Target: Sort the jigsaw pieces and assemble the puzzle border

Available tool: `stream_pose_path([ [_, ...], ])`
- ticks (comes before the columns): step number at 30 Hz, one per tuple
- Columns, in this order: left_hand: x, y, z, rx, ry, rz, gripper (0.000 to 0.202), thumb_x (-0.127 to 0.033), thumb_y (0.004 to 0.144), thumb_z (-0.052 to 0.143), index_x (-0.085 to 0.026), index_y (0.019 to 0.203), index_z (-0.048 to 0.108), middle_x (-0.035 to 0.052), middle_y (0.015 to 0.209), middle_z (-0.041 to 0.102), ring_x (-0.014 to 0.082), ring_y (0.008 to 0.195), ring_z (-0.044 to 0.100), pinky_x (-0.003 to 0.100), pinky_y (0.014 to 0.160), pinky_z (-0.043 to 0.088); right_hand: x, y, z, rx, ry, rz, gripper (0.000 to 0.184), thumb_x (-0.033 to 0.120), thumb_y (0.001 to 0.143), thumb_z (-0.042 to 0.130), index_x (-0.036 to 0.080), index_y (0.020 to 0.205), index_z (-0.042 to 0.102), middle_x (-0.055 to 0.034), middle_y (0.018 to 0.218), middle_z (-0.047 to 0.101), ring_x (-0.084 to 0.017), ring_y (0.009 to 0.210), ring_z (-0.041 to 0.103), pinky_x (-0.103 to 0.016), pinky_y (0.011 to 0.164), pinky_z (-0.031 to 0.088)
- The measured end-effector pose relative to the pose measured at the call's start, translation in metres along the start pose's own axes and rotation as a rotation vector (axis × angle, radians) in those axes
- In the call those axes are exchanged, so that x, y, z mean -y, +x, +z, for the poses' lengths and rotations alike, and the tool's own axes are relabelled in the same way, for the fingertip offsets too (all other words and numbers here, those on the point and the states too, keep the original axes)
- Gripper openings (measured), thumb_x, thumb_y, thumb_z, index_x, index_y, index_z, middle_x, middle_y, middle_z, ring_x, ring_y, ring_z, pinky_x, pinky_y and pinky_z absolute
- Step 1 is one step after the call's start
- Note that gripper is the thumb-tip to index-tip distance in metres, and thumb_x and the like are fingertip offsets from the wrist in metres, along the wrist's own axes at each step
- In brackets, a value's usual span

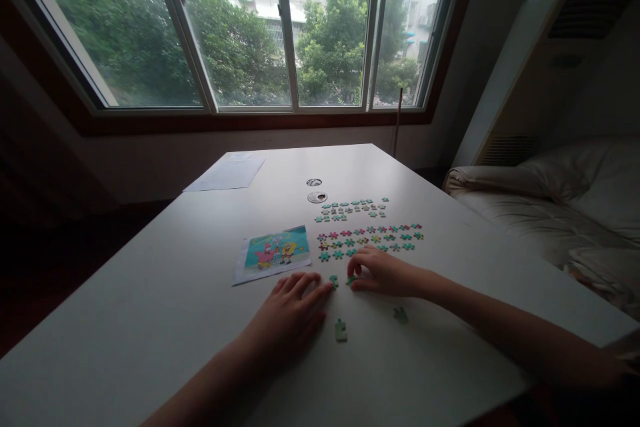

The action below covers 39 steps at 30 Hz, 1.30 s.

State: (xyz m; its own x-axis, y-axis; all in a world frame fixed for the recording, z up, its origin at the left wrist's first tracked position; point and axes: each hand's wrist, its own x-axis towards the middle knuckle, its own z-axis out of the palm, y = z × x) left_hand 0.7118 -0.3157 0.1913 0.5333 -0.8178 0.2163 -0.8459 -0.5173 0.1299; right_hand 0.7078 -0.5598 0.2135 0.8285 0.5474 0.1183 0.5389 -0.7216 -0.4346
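Note:
My right hand (383,271) pinches a green jigsaw puzzle piece (351,279) between thumb and fingers, low over the white table. Just left of it, another teal puzzle piece (333,281) lies at the tip of my left hand (297,310), whose fingers are stretched out and rest on the tabletop. Nearer to me are two loose pieces: a pale green one (341,331) and a darker one (400,315). Beyond my hands, several colourful pieces (376,239) are laid out in rows, with more rows of greenish pieces (335,218) behind them.
A printed cartoon picture (275,251) lies left of the rows. Two small round items (317,197) sit farther back on the white table (150,267). A paper sheet (225,172) is at the far left edge. A sofa (530,207) stands to the right, windows ahead.

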Motion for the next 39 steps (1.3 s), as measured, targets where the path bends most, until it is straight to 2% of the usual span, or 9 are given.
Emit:
stream_pose_path([
  [6, 0.001, 0.000, 0.001, -0.006, 0.011, 0.014, 0.041, -0.025, 0.085, 0.043, -0.025, 0.126, 0.041, 0.0085, 0.119, 0.048, 0.0273, 0.109, 0.041, 0.046, 0.089, 0.037, 0.005, 0.006, 0.012, -0.094, 0.000, 0.018, 0.012, 0.023, 0.075, 0.063, 0.017, 0.084, 0.058, -0.0040, 0.083, 0.057, -0.016, 0.081, 0.049, -0.027, 0.071, 0.039],
  [10, 0.002, 0.000, 0.002, -0.029, 0.010, 0.025, 0.041, -0.026, 0.085, 0.044, -0.025, 0.126, 0.042, 0.0083, 0.119, 0.049, 0.0268, 0.109, 0.041, 0.044, 0.089, 0.037, 0.005, 0.009, 0.016, -0.092, 0.029, 0.044, 0.013, 0.025, 0.075, 0.062, 0.017, 0.084, 0.058, -0.0037, 0.081, 0.056, -0.016, 0.078, 0.050, -0.026, 0.070, 0.040],
  [25, 0.001, 0.000, 0.002, 0.013, 0.007, 0.008, 0.040, -0.027, 0.086, 0.042, -0.025, 0.127, 0.040, 0.0085, 0.121, 0.047, 0.0274, 0.111, 0.039, 0.046, 0.090, 0.036, 0.004, 0.011, 0.018, -0.113, 0.033, 0.028, 0.013, 0.028, 0.075, 0.063, 0.018, 0.083, 0.061, -0.0031, 0.079, 0.058, -0.015, 0.076, 0.050, -0.025, 0.068, 0.040],
  [30, 0.001, 0.000, 0.001, 0.027, 0.010, 0.005, 0.041, -0.027, 0.087, 0.042, -0.025, 0.127, 0.039, 0.0088, 0.121, 0.047, 0.0276, 0.111, 0.039, 0.047, 0.090, 0.036, 0.000, 0.007, 0.015, -0.157, 0.033, -0.006, 0.017, 0.028, 0.076, 0.062, 0.018, 0.089, 0.061, -0.0028, 0.081, 0.060, -0.015, 0.080, 0.052, -0.027, 0.073, 0.040],
  [34, 0.001, 0.000, 0.000, 0.026, 0.018, 0.007, 0.041, -0.026, 0.086, 0.043, -0.024, 0.127, 0.039, 0.0092, 0.121, 0.047, 0.0274, 0.110, 0.040, 0.046, 0.089, 0.037, -0.003, 0.003, 0.012, -0.197, 0.016, -0.043, 0.011, 0.024, 0.079, 0.059, 0.019, 0.088, 0.063, -0.0030, 0.081, 0.060, -0.015, 0.079, 0.052, -0.028, 0.074, 0.041],
  [39, 0.000, 0.001, -0.002, 0.032, 0.031, 0.006, 0.040, -0.026, 0.086, 0.042, -0.024, 0.126, 0.040, 0.0093, 0.121, 0.048, 0.0274, 0.110, 0.041, 0.046, 0.089, 0.037, 0.000, 0.000, 0.012, -0.167, -0.026, -0.106, 0.011, 0.022, 0.081, 0.057, 0.020, 0.085, 0.066, -0.0035, 0.080, 0.060, -0.014, 0.078, 0.052, -0.026, 0.071, 0.041],
])
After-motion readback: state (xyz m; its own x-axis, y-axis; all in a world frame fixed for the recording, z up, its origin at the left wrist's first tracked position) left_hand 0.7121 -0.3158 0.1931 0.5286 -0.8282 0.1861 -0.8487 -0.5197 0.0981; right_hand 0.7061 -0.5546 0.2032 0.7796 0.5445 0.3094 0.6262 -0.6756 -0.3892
